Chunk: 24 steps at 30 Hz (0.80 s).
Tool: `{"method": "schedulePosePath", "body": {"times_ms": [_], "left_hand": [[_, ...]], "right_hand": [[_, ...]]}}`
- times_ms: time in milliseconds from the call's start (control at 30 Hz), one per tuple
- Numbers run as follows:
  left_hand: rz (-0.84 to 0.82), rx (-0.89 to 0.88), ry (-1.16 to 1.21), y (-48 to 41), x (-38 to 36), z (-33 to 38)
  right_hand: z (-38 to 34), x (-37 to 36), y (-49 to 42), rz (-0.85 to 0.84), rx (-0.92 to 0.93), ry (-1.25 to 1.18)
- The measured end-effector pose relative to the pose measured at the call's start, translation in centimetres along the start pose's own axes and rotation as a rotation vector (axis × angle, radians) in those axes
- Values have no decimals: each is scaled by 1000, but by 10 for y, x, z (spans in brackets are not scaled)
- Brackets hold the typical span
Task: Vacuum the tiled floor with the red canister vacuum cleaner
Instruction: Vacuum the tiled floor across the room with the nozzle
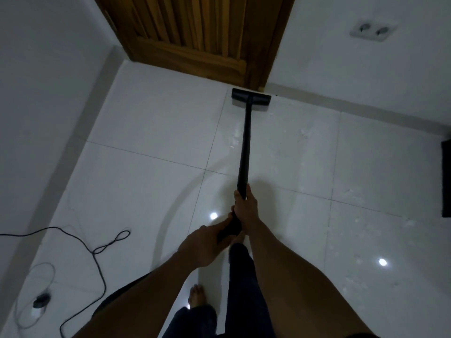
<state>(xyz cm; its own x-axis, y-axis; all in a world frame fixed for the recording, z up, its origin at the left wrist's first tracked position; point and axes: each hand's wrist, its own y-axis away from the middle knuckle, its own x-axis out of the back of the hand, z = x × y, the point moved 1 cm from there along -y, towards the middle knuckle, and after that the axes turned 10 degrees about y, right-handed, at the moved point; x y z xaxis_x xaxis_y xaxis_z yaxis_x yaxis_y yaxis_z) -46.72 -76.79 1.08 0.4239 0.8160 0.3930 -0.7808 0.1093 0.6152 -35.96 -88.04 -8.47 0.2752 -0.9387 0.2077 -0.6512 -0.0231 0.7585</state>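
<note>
Down at the near edge, a bare foot (197, 296) plants on the tiled floor (151, 186), dark trouser legs beside it. Just above, both hands are closed on the vacuum's black wand (246, 142): the left hand (207, 245) wraps the curved handle end, the right hand (245, 206) clamps the tube just ahead of it, the two almost touching. A dark curve low at the left, behind the forearm, may be the hose; the red canister itself is not in view.

Follow the wand out and there is the floor nozzle (251, 96), flat on the tile, pushed right up to the foot of the wooden door (195, 35), at the corner where the door frame meets the skirting. By my reading this is the far end of a forward stroke along the wall line, so the next move calls for a steady draw back toward the feet, then a shift sideways. Pale specks lie scattered over the tiles to the right, so that side looks like it needs passes yet.

Around the edges: a black power cord (97, 254) loops across the floor at the left, with a small dark object (41, 301) and a thin pale wire near it. A stroke or step that way could snag it. A dark mat (446, 179) shows at the right edge, and a double wall socket (372, 30) sits on the far wall.
</note>
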Motion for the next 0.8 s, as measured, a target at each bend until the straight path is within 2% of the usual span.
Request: {"method": "schedulePosePath", "body": {"times_ms": [200,367,467,700,800], "left_hand": [[-58,-16,-66,106,-48,-25],[-117,-21,20,166,-95,-56],[-164,-33,23,203,-127,-69],[-151,30,-188,271,-232,-103],[-113,-25,-223,301,-279,-125]], "right_hand": [[89,-11,89,56,-18,99],[150,-14,155,42,-47,-5],[190,-4,192,57,-63,13],[289,17,267,82,-58,-22],[329,25,299,74,-72,-34]]}}
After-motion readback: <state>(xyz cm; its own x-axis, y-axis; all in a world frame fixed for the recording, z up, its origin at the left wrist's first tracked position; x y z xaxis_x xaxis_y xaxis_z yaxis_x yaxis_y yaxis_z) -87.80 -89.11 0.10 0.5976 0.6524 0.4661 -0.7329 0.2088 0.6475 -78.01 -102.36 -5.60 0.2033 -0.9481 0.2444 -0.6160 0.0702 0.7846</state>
